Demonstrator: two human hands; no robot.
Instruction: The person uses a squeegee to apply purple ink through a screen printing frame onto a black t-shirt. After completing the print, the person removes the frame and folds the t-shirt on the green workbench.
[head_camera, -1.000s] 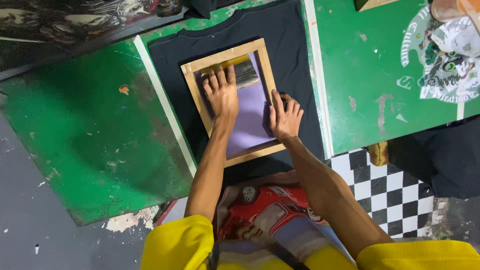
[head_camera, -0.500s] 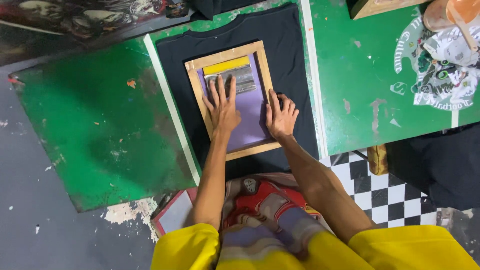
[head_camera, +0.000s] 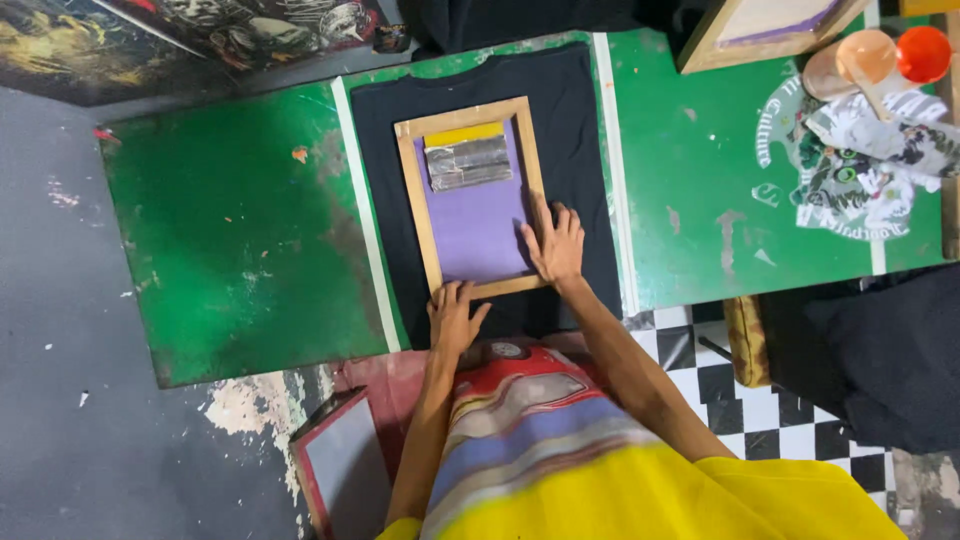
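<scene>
While a black shirt (head_camera: 580, 130) covers the green table (head_camera: 230, 230), both hands, left hand (head_camera: 455, 320) at 6 o'clock and right hand (head_camera: 556, 243) at 3, press flat, fingers spread, on the wooden screen frame (head_camera: 410, 190)

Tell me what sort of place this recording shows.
Probably a small screen-printing workshop. A wooden-framed purple mesh screen lies on a black T-shirt spread over a paint-worn green board, with a grey squeegee and yellow ink on the mesh. Both hands, left and right, rest at the frame.
</scene>
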